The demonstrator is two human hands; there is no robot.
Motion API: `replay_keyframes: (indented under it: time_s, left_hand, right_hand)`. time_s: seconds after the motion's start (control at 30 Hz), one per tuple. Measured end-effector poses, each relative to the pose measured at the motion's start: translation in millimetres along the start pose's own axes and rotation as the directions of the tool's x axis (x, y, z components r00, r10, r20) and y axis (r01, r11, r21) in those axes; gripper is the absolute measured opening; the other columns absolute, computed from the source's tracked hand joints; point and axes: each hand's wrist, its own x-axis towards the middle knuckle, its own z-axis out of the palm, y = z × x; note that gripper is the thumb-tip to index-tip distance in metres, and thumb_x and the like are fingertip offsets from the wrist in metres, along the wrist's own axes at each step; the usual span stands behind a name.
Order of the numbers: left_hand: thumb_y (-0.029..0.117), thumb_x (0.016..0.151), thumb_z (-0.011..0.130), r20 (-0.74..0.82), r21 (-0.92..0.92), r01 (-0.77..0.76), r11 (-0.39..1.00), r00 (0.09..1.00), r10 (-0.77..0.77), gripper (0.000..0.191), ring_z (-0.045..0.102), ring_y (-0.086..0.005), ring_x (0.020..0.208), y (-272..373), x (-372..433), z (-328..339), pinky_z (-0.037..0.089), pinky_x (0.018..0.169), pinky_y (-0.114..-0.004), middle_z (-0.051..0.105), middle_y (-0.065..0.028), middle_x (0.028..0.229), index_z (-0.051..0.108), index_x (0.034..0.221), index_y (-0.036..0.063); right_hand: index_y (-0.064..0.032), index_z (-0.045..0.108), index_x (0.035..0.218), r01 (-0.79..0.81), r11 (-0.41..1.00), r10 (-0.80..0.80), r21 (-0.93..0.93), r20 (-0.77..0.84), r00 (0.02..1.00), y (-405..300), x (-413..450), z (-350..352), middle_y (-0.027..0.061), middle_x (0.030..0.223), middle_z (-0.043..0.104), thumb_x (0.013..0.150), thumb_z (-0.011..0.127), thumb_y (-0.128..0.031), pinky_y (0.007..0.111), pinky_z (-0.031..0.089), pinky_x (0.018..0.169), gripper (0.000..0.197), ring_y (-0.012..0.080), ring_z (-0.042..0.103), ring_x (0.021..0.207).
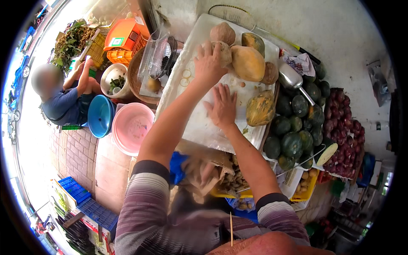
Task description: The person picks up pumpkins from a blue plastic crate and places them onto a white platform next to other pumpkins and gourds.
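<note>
My left hand (208, 63) reaches to the far side of a white foam board (191, 118), fingers spread. It lies against a rough beige-brown round vegetable (225, 53), partly covering it; a firm grip does not show. Nearer to me, my right hand (222, 106) rests palm down on the board with its fingers apart. A brown round vegetable (223, 33), a smooth orange pumpkin (248, 63) and a green-orange pumpkin (253, 44) sit close by. To the right lies a mottled pumpkin (260, 108), beyond my right hand's reach as it rests.
Green squashes (291, 142), a metal scoop (289, 74) and red onions (341, 134) are to the right. A racket (271, 34) leans along the wall. Leftward stand a pink basin (132, 127), a blue basin (98, 116) and a seated person (65, 102). Ginger (234, 178) lies below the board.
</note>
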Motion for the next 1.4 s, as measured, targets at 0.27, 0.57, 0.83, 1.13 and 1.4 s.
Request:
replay_keyframes:
  time_s: [0.27,0.57,0.83,1.13,1.4]
  left_hand:
    - [0.022,0.059,0.085,-0.148,-0.19,-0.035,0.981,0.989,0.007,0.076,0.047,-0.0348,0.116,-24,13,22,0.046,0.093,-0.043,0.044,-0.0139,0.13,0.047,0.124,0.0112]
    - [0.005,0.064,0.079,0.098,-0.756,0.177,0.63,0.983,-0.157,0.078,0.058,-0.0213,0.103,-53,9,-10,0.052,0.083,-0.031,0.054,-0.0143,0.114,0.037,0.129,-0.001]
    - [0.003,0.071,0.07,0.379,-0.912,0.406,0.059,0.889,-0.256,0.075,0.057,-0.0262,0.107,-32,-89,-86,0.056,0.08,-0.037,0.049,-0.0173,0.122,0.03,0.136,-0.0009]
    - [0.007,0.08,0.06,0.573,-0.811,0.531,-0.245,0.804,-0.156,0.064,0.053,-0.0299,0.114,-12,-233,-130,0.054,0.086,-0.044,0.047,-0.0159,0.127,0.032,0.137,0.0048]
    - [0.022,0.083,0.066,0.741,-0.666,0.732,-0.143,0.672,-0.01,0.068,0.052,-0.0321,0.115,73,-265,-109,0.052,0.086,-0.052,0.044,-0.0154,0.129,0.031,0.14,0.0083]
  right_hand:
    - [-0.0043,0.044,0.128,-0.008,1.0,0.008,0.027,0.012,1.0,-4,3,-7,0.0172,0.137,0.039,0.083,0.062,-0.041,0.063,0.021,0.106,0.061,0.0353,0.031,0.132]
    - [-0.0049,0.045,0.127,0.016,1.0,-0.015,-0.009,0.003,1.0,-6,0,-11,0.0168,0.138,0.039,0.082,0.062,-0.041,0.062,0.022,0.105,0.059,0.0351,0.032,0.132]
    - [-0.0044,0.051,0.123,0.004,0.999,0.0,0.052,-0.076,0.997,2,-6,1,0.0171,0.139,0.04,0.081,0.065,-0.04,0.062,0.022,0.106,0.057,0.0364,0.031,0.132]
    - [-0.0006,0.055,0.122,-0.097,0.59,0.118,0.802,0.034,0.992,10,-32,-43,0.0168,0.124,0.057,0.084,0.066,-0.026,0.032,0.042,0.096,0.047,0.0278,0.052,0.119]
    - [-0.0038,0.025,0.145,-0.088,0.383,-0.111,0.919,0.141,0.984,17,-164,-169,0.0163,0.142,0.036,0.064,0.084,-0.025,0.034,0.031,0.108,0.103,0.0271,0.037,0.13]
